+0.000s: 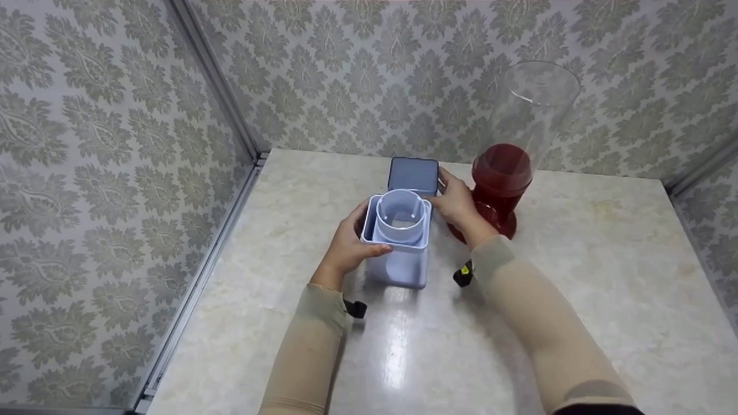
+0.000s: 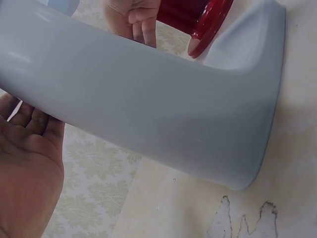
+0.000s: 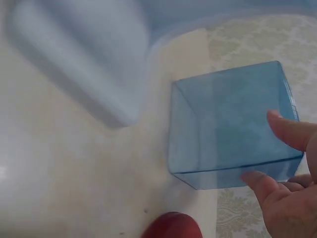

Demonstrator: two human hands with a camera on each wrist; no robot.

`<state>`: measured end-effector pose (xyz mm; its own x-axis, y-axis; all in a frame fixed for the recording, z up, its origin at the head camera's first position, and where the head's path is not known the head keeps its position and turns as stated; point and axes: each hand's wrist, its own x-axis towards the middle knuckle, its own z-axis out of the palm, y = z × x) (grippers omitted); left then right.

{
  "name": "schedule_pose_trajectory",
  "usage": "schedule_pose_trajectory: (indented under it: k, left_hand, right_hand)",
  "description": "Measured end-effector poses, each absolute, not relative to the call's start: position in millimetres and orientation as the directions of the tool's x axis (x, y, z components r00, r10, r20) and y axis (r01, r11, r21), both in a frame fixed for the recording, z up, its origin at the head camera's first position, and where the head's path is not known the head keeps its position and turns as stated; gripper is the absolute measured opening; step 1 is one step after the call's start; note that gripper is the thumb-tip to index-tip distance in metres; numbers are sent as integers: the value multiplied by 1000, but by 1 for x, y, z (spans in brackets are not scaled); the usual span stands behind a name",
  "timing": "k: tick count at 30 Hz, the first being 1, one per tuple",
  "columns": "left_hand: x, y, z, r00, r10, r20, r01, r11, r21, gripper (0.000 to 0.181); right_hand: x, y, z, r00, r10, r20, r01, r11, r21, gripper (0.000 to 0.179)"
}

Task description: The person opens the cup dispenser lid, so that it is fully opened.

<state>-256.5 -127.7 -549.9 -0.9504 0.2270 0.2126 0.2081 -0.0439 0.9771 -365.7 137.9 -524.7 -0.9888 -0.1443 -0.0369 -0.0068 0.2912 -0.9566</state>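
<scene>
Walls papered in a leafy pattern [image 1: 369, 86] rose at the far side and at the left and right. Before them lay a pale, marbled table [image 1: 622, 334]. Two beige sleeves [image 1: 305, 351] reached in from the near side. On the right of the table, towards the far edge, stood a glossy red dispenser [image 1: 504, 173], a tall clear cylinder [image 1: 536, 115] rising above it.

Left of it, near the middle of the table, was a pale blue stand [image 1: 400, 268], upright, with a square tub at its top and a round collar [image 1: 400, 235] inside the tub. Whether its base bore on the tabletop could not be told. Just beyond the stand, on its far side, was a translucent blue box [image 1: 413, 174].

The left hand [image 1: 349, 245] gripped the tub from the left, its thumb across the near rim and its fingers curled round the farther side. The right hand [image 1: 458, 202] pinched the right side of the box at a corner, thumb and fingers bent about it. Smallest were the black devices worn at the left wrist [image 1: 355, 309] and right wrist [image 1: 463, 275].
</scene>
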Motion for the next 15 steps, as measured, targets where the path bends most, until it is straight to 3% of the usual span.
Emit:
schedule_pose_trajectory:
  k: [8, 15]
  left_hand:
    - [-257, -127, -547, -953, 222, 207, 207, -25, 978, 119]
    - [-254, -131, -550, -948, 240, 208, 204, -41, 978, 121]
  right_hand:
    - [-362, 136, -535, -995, -95, -17, -8, 251, -968, 92]
    - [-349, 144, -537, -990, -136, -31, -13, 313, -950, 101]
